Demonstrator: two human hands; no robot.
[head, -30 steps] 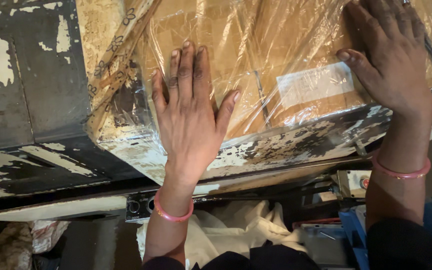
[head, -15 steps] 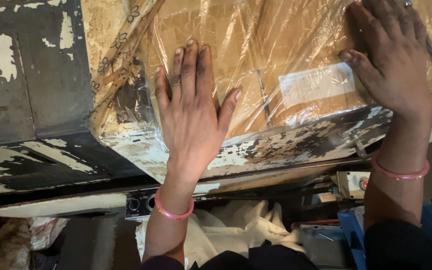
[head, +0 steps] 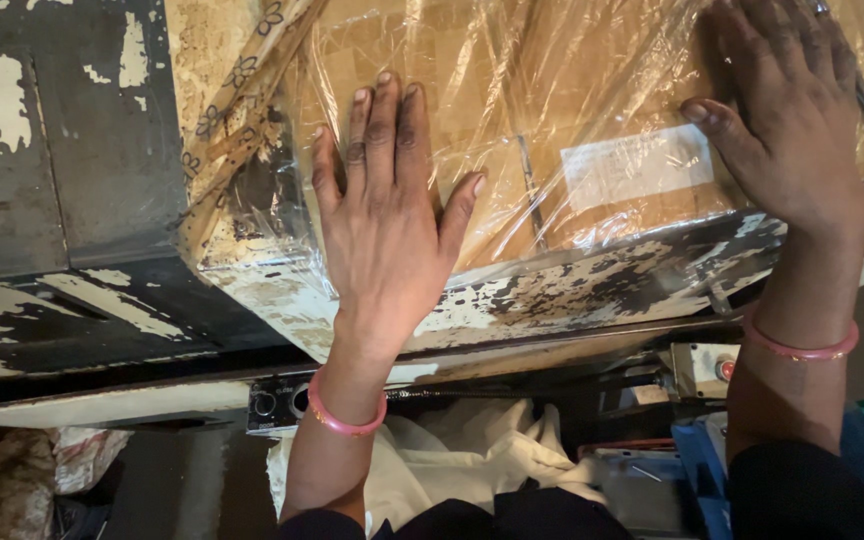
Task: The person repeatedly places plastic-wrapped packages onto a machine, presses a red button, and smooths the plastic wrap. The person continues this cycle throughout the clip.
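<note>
A brown cardboard package wrapped in clear plastic film lies on a worn metal work surface with flaking paint. My left hand lies flat on the film at the package's near left part, fingers spread. My right hand presses flat on the package's right side, next to a pale rectangular label under the film. Each wrist wears a pink bangle. Loose film with a flower print hangs off the package's left end.
Dark, chipped metal plates extend to the left. Below the surface's edge sit a white cloth, a blue container, a small box with a red button and crumpled bags at bottom left.
Both hands stay flat on the wrapped package; the left hand has slid very slightly to the right. Nothing else has visibly moved.
</note>
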